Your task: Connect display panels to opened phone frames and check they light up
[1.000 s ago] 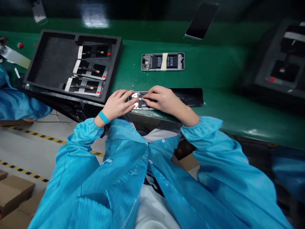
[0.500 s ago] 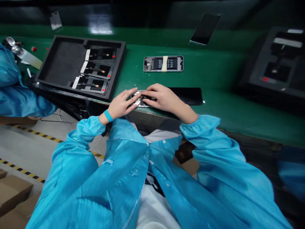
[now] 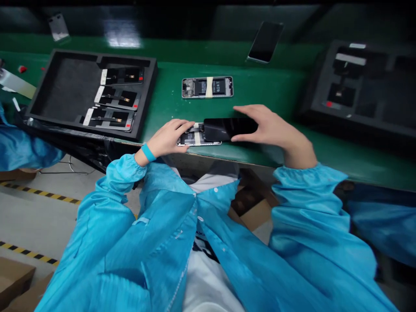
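Note:
Near the table's front edge lies an opened phone frame (image 3: 196, 139), with a strip of pale tape across its dark battery. My left hand (image 3: 168, 138) is closed around the frame's left end, thumb at the near side and fingers at the far side. A black phone screen (image 3: 221, 129) overlaps the frame's right part, glossy face up. The screen's right end is gripped between the thumb and fingers of my right hand (image 3: 273, 128). Whether the screen rests on the frame or hovers just above it, I cannot tell.
Another opened phone (image 3: 208, 88) with tape lies behind on the green table (image 3: 169, 104). A black foam tray (image 3: 147, 93) at left holds several screen parts. More stacked foam trays (image 3: 312, 95) stand at right. A dark phone (image 3: 265, 42) sits at the back. A co-worker's blue sleeve (image 3: 29, 145) shows left.
My right hand has left the frame's inside, moved right and taken hold of the screen. The screen now overlaps the frame. My left hand stays at the frame. The view has shifted right.

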